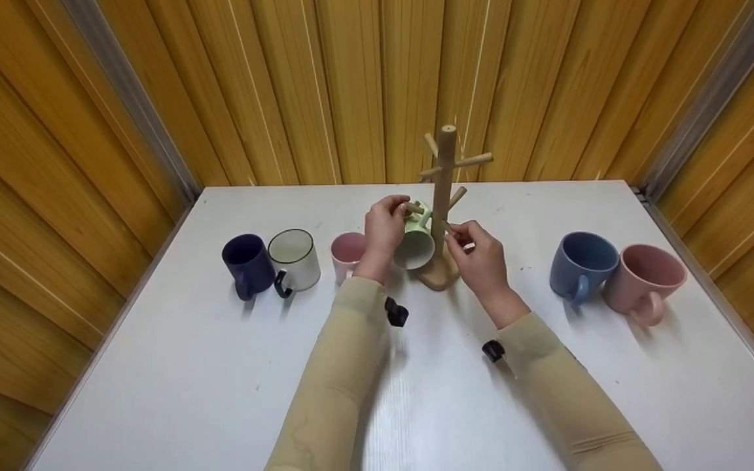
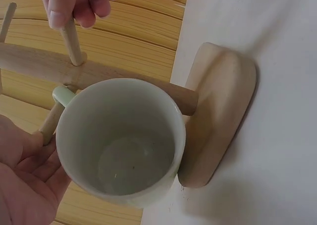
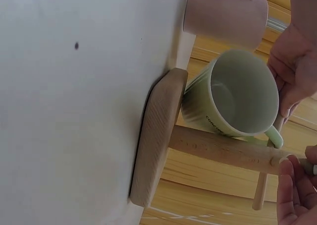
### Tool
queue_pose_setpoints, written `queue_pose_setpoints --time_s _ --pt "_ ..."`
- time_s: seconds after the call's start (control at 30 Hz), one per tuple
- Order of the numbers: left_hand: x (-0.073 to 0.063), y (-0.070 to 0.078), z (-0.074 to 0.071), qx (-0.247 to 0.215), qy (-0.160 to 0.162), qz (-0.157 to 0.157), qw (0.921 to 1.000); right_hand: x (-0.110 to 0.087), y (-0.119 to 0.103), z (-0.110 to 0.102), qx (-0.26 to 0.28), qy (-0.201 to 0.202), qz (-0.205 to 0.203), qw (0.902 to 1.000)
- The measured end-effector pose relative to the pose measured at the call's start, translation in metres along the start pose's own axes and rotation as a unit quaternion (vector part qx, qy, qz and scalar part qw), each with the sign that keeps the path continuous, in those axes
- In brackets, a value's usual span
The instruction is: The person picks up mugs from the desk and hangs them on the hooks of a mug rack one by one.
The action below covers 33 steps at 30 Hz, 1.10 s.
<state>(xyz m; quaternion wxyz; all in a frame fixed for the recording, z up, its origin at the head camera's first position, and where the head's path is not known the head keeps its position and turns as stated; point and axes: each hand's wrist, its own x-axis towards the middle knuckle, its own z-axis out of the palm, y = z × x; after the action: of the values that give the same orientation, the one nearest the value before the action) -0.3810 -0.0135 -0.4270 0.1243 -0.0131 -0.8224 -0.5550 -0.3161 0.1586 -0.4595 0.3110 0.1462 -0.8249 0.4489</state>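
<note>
A wooden mug tree (image 1: 444, 190) stands on the table with its pegs jutting out. From one lower peg hangs a pale green mug (image 2: 121, 140) by its handle, its mouth facing me. My left hand (image 1: 385, 229) pinches the end of that peg (image 2: 51, 123) between thumb and fingers, beside the mug. On the other side, my right hand (image 1: 482, 258) pinches another lower peg (image 2: 72, 42) with its fingertips. Dark lettering shows on the mug's side in the right wrist view. The mug tree's base (image 3: 159, 140) rests flat on the tabletop.
Left of the mug tree stand a dark blue mug (image 1: 248, 261), a white mug (image 1: 302, 268) with black handle, and a pink mug (image 1: 344, 252) partly behind my left hand. To the right are a blue mug (image 1: 580, 268) and a larger pink mug (image 1: 639, 284). Wood-patterned panels surround the table.
</note>
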Motion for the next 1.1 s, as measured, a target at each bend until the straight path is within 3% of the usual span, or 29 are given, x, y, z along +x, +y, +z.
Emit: queue_pose_setpoints --time_s 0.43,0.6,0.7,0.77,0.83,0.9,0.97,1.03,1.1 --pt "0.017 0.002 0.001 -0.032 -0.019 -0.019 0.9991 -0.004 -0.016 0.017 -0.009 0.003 -0.039 0.9992" --pt "0.015 0.003 0.002 -0.004 -0.017 -0.014 0.9997 -0.005 -0.017 0.017 -0.006 0.005 -0.031 0.9995" --pt "0.009 0.000 0.003 0.032 -0.009 0.013 0.9994 -0.006 -0.015 0.017 -0.006 0.004 -0.025 0.9997" --pt "0.001 -0.002 0.005 0.059 0.005 0.055 0.9967 -0.007 -0.013 0.017 -0.008 0.004 -0.024 0.9997" --pt "-0.010 -0.005 0.008 0.078 0.032 0.126 0.9885 -0.007 -0.011 0.017 -0.011 0.007 -0.027 0.9996" --pt "-0.022 -0.010 0.011 0.076 0.059 0.207 0.9737 -0.007 -0.010 0.017 -0.014 0.009 -0.033 0.9993" --pt "-0.033 -0.015 0.014 0.058 0.072 0.288 0.9532 -0.008 -0.007 0.016 -0.015 0.010 -0.041 0.9990" --pt "-0.041 -0.020 0.018 0.030 0.062 0.341 0.9377 -0.008 -0.006 0.015 -0.017 0.008 -0.050 0.9986" --pt "-0.046 -0.025 0.022 0.009 0.038 0.365 0.9303 -0.010 -0.003 0.013 -0.017 -0.001 -0.057 0.9983"
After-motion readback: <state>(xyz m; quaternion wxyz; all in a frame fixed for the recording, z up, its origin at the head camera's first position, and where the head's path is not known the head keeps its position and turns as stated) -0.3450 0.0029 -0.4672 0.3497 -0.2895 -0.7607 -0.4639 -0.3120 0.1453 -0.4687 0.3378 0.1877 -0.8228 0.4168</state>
